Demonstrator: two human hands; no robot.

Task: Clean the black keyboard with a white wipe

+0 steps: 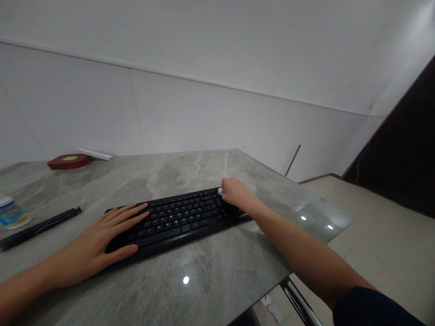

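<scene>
A black keyboard [183,215] lies slightly slanted on the grey marbled table. Across its left end rests my left hand [102,237], palm down, fingers stretched out and apart, the thumb near the front edge. Over the right end, my right hand [237,194] is closed in a fist. A small bit of something white [220,191] shows at its fingers, against the keys. Most of that white thing is hidden by the hand, so its kind cannot be made out. The keys under both hands are covered.
Left of the keyboard lies a long black object [41,226], with a white-capped container [12,213] beside it. A reddish-brown box [69,161] and a white strip [95,154] sit near the wall. The table [217,280] ends at right, above a pale floor [384,244].
</scene>
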